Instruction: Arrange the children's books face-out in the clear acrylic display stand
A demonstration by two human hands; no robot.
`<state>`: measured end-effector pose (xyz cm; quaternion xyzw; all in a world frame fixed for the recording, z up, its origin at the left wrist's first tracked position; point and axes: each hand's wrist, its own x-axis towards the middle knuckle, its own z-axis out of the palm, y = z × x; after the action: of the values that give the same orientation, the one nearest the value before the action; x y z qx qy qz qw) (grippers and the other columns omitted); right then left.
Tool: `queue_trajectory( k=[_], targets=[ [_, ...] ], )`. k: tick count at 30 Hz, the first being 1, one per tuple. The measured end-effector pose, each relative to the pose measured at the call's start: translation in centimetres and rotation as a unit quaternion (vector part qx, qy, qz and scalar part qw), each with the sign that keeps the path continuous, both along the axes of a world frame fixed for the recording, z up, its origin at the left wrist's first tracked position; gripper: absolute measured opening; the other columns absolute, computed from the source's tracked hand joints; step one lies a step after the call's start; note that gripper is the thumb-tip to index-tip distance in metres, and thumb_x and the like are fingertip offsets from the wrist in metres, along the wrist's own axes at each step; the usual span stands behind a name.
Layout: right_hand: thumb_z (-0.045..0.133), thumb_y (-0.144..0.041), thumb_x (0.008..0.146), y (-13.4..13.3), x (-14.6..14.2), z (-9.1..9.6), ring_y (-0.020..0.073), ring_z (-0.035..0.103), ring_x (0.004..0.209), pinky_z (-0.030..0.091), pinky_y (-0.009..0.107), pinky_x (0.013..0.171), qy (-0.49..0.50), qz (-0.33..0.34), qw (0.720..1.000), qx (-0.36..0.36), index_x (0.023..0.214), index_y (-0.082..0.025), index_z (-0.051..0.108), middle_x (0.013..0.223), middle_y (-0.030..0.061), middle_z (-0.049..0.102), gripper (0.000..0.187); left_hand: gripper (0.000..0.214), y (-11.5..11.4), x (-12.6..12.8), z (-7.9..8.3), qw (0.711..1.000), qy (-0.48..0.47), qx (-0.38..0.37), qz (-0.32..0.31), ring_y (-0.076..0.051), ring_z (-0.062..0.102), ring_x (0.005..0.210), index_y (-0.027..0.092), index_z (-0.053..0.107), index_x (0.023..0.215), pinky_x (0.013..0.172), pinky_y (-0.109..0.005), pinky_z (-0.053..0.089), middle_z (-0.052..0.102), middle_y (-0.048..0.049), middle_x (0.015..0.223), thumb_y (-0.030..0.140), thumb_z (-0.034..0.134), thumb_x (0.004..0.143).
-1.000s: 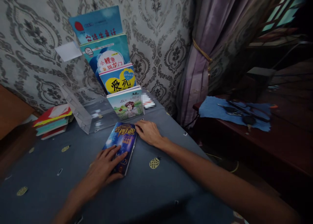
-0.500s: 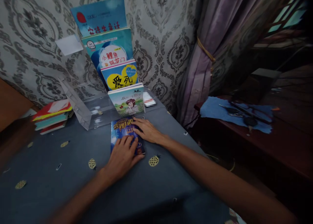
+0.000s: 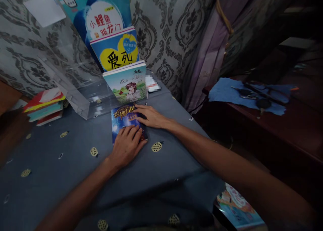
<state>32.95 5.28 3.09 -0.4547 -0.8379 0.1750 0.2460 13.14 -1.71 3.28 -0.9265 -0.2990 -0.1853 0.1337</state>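
A glossy dark-blue paperback with gold lettering (image 3: pixel 123 118) is laid flat on a blue-grey cloth printed with yellow pineapples (image 3: pixel 45 150). Its lower cover is pressed by the left hand (image 3: pixel 127 144), whose fingers are held slightly apart. Its upper right part is touched by the right hand (image 3: pixel 151 117), with fingers spread. Just beyond, a green-and-blue book with a drawn figure (image 3: pixel 128 88) is stood upright beside a clear plastic rack panel (image 3: pixel 75 99).
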Motion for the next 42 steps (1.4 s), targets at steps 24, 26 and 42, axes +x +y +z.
queue_trajectory(
  k=[24,26,42],
  targets=[
    [0.068,-0.063,0.084,1.5,3.6,-0.1,0.0328,0.029,0.152,0.03,0.055,0.121,0.013,0.137,0.986,-0.096,0.148,-0.028,0.05,0.165,0.0102,0.031,0.075,0.041,-0.1,-0.1,0.1,0.999,0.029,-0.008,0.01,-0.026,0.06,0.114,0.011,0.063,0.121,0.094,-0.044,0.049,0.069,-0.014,0.122,0.041,0.04,0.105],
    [0.071,-0.063,0.081,1.3,3.7,0.3,0.0328,0.027,0.152,0.031,0.054,0.121,0.017,0.14,0.984,-0.108,0.149,-0.03,0.049,0.165,0.0091,0.032,0.079,0.039,-0.1,-0.2,0.1,1.0,0.018,-0.01,0.001,-0.026,0.061,0.112,0.012,0.064,0.119,0.093,-0.044,0.05,0.069,-0.0139,0.12,0.04,0.04,0.105],
    [0.088,-0.057,0.064,0.6,3.4,0.8,0.0347,0.02,0.154,0.021,0.053,0.124,-0.014,0.142,0.983,-0.115,0.153,-0.034,0.041,0.167,0.0069,0.026,0.104,0.019,0.0,-0.6,0.2,0.994,-0.072,-0.031,-0.072,-0.021,0.065,0.098,0.018,0.07,0.107,0.087,-0.04,0.053,0.074,-0.007,0.106,0.029,0.055,0.1]
  ],
)
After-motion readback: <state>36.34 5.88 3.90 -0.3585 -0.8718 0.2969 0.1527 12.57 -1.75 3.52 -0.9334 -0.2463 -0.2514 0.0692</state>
